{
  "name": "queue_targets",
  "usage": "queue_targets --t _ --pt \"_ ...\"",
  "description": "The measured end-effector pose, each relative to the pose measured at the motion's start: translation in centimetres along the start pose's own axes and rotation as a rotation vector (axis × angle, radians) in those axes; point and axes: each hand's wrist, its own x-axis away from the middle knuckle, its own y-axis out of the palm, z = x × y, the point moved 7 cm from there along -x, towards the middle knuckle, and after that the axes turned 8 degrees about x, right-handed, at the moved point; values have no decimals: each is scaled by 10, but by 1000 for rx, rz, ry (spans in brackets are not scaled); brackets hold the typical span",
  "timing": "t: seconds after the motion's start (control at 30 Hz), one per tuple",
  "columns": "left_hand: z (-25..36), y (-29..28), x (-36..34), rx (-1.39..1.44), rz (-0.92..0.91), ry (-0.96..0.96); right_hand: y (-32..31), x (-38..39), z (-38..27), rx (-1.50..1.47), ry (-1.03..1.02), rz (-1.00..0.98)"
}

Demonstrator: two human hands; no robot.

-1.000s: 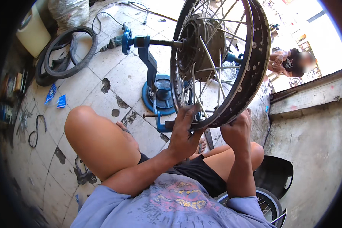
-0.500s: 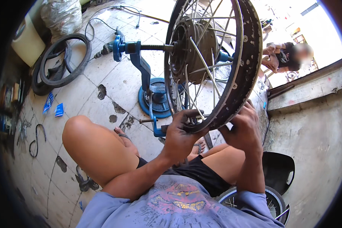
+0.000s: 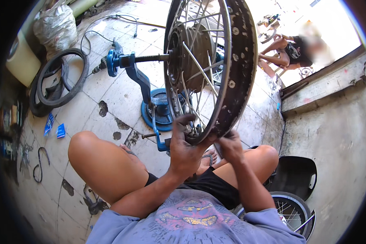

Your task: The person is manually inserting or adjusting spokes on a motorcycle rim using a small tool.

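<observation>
A dark wheel rim (image 3: 237,61) with pale spokes and a large hub (image 3: 189,57) hangs upright in a blue truing stand (image 3: 139,76) on a round base. My left hand (image 3: 185,146) grips the bottom of the rim, fingers wrapped over its near-left edge by the lower spoke ends. My right hand (image 3: 229,148) is just beneath the rim at the right, fingers curled and slightly blurred; what they hold, if anything, is hidden.
Loose tyres (image 3: 71,77), a drill (image 3: 97,67), a cable, a plastic bag (image 3: 55,28) and blue packets (image 3: 61,131) lie on broken floor tiles. At right are a black plastic seat (image 3: 293,175), another wheel (image 3: 297,211) and a wall. Another person sits in the bright doorway (image 3: 297,53).
The wheel and stand sit farther left in the view as the camera shifts. My right hand has come down and left from the rim's right side to beneath it. My left hand still holds the rim.
</observation>
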Motion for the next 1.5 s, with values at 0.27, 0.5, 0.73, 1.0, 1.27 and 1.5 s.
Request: queue_targets --t 0.27,0.5,0.73,1.0,1.27,1.5 --pt "67 60 -12 -153 -296 104 64 -13 -209 1590 -685 356" --pt "46 35 -2 -170 -290 222 11 -22 -42 187 74 -138" --pt "42 5 8 -141 -167 169 50 -3 -151 1391 -643 104" --pt "26 -4 3 -109 -280 146 67 -6 -143 1521 -662 0" --pt "37 7 4 -84 -231 132 54 3 -179 1546 -684 272" --pt "35 14 5 -317 -251 218 18 -18 -31 328 -123 -155"
